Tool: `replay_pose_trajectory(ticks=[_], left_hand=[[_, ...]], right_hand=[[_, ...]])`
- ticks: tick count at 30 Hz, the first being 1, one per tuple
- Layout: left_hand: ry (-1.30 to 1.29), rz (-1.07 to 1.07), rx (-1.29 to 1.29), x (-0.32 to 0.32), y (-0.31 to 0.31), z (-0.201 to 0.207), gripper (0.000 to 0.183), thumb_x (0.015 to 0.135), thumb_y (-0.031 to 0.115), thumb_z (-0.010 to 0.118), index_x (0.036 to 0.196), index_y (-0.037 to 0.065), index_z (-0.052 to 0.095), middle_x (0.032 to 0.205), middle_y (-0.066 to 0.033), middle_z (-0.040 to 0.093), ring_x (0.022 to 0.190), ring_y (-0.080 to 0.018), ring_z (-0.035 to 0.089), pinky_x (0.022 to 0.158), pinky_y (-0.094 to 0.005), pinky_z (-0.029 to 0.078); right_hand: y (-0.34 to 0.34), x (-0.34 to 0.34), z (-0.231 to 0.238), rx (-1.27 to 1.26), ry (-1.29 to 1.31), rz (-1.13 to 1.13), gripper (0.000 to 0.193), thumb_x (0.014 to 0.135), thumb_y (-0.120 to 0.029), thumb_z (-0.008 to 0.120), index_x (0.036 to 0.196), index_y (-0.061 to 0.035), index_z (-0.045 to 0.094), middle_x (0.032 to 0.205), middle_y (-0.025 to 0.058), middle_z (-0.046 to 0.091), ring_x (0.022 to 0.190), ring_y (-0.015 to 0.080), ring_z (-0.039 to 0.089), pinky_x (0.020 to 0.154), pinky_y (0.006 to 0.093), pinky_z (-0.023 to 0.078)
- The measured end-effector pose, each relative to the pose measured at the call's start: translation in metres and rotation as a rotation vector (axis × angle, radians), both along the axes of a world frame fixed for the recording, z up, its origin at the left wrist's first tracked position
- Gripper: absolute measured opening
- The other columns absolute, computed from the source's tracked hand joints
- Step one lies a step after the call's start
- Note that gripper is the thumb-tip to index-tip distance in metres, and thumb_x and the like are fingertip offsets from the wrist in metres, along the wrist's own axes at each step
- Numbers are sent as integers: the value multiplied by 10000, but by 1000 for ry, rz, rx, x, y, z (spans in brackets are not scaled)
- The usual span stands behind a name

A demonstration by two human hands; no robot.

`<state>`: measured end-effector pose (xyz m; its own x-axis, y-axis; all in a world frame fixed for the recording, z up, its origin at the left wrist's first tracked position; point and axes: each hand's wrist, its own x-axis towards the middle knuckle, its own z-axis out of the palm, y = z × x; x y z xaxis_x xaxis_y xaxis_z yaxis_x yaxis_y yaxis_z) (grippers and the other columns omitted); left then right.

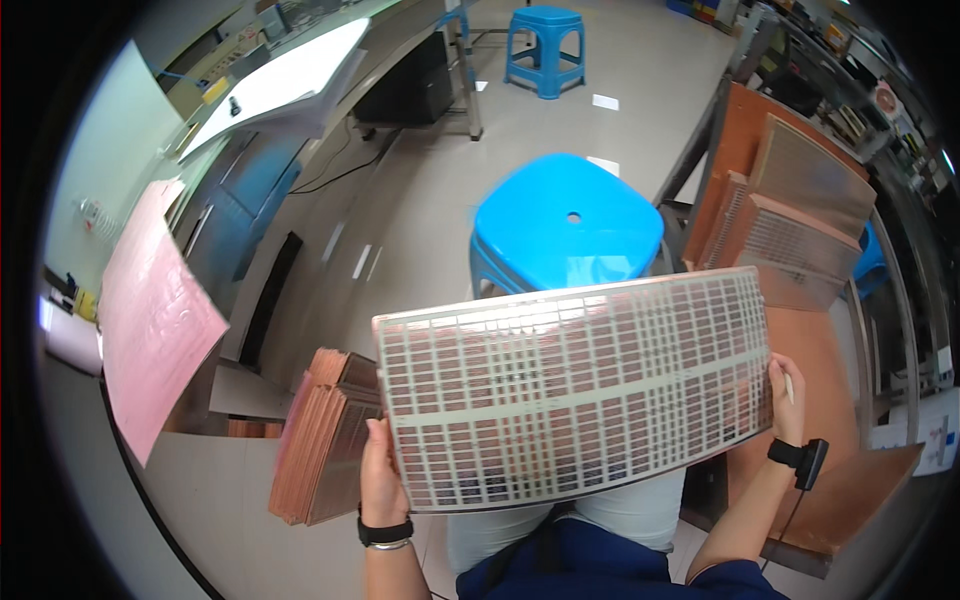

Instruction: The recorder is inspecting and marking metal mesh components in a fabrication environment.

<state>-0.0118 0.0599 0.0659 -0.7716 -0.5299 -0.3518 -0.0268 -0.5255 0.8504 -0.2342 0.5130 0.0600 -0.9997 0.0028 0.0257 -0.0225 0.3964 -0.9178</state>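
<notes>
A large printed circuit board panel (570, 400) with a grid of copper-coloured cells and pale green lines spans the space before my lap, its right end higher than its left. At its lower left edge, my left hand (383, 478) grips it with the thumb up. My right hand (787, 405) is closed on the right edge; its fingers are partly hidden behind the panel. A thin pale stick-like thing shows by the right fingers, too small to name. Beside my left hand stands a stack of copper-edged panels (318, 440).
Ahead is a blue plastic stool (560, 215), with another blue stool (545, 50) farther off. On the right, a metal rack (700, 150) holds copper boards (815, 245). Pink sheets (155, 320) overhang at left, below a bench with white paper (290, 80).
</notes>
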Motion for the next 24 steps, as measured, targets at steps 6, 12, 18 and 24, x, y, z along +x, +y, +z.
replay_pose_trajectory(ticks=[6,12,18,24], left_hand=[[14,-22,13,-7,5,-1,528,971,435,348,1215,-8,501,1129,-88,592,1027,-151,560,881,-285,443],[8,-67,-13,-8,3,8,555,969,451,338,1199,-27,501,1101,-85,601,988,-140,569,862,-273,443],[19,-88,3,-14,3,13,558,970,450,335,1198,-31,502,1107,-85,597,993,-132,560,863,-275,439],[31,-105,-14,-14,2,13,551,973,440,334,1206,-33,494,1132,-92,586,1013,-135,551,874,-275,431]], right_hand=[[26,-4,-20,70,33,-89,277,942,-223,504,1028,29,579,947,47,597,886,122,530,817,252,409],[32,-4,-33,-51,-12,-125,304,943,-241,504,1082,22,571,1000,53,594,925,129,535,833,260,416],[32,-8,-35,-10,-23,-177,320,941,-250,505,1094,24,567,1028,74,600,944,150,553,831,277,438],[38,-11,-42,-13,-10,-210,341,939,-250,508,1121,35,557,1044,88,604,946,162,560,840,282,439]])
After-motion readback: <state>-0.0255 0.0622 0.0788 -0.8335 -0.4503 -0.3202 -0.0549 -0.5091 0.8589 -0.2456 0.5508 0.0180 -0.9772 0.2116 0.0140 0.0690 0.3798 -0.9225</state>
